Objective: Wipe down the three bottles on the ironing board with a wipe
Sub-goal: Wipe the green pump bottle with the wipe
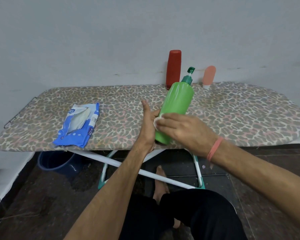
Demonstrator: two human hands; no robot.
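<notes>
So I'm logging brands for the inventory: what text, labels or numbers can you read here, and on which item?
Blue wipes pack: white print and a barcode label, too blurred and creased to read.
Green pump bottle: no label visible.
Red bottle: none visible.
Pink tube: none visible.

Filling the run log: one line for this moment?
left hand holds green bottle | right hand presses wipe on it | red bottle untouched

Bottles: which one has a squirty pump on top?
The green bottle, the one being held and tilted near the front of the ironing board. The red bottle and the small pink bottle behind it have no pump.
</notes>
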